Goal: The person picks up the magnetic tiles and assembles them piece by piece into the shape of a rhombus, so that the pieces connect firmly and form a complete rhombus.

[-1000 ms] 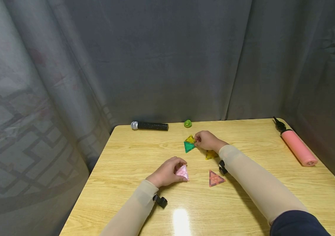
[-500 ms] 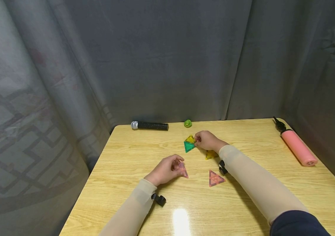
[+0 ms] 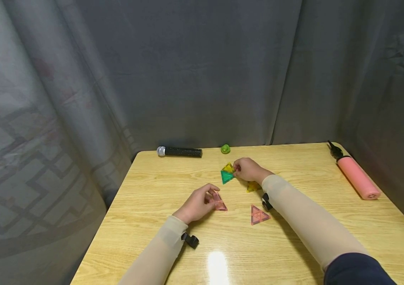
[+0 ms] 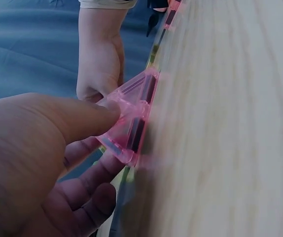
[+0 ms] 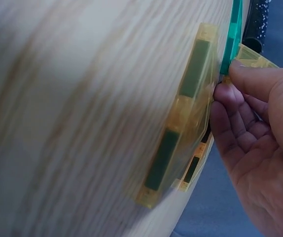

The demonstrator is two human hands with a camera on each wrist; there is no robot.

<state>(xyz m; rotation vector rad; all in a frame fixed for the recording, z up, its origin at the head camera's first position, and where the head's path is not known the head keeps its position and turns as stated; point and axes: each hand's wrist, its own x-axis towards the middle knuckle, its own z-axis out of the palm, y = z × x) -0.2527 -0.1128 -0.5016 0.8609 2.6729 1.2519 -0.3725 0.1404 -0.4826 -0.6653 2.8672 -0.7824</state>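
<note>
My left hand [image 3: 211,198] pinches a pink see-through triangle tile [image 3: 219,203] at the table's middle; in the left wrist view the thumb lies on the pink tile [image 4: 131,118] and fingers [image 4: 94,185] curl under it, the tile tilted against the wood. My right hand [image 3: 236,169] pinches a standing pair of joined tiles, a green tile [image 3: 226,177] with a yellow tile [image 3: 228,168] behind. In the right wrist view the fingertips [image 5: 225,91] grip the green tile's [image 5: 232,29] edge. A second yellow triangle [image 5: 181,123] lies flat by that wrist.
A red-pink triangle tile [image 3: 258,215] lies flat in front of my right forearm. A black microphone [image 3: 179,151] and a small green object [image 3: 225,149] sit by the far edge. A pink hand pump [image 3: 356,177] lies at the right. Grey curtains surround the wooden table [image 3: 152,186].
My left hand has lowered the pink tile from a raised tilt towards the tabletop and shifted slightly away from me. The right hand and its green and yellow tiles have stayed put.
</note>
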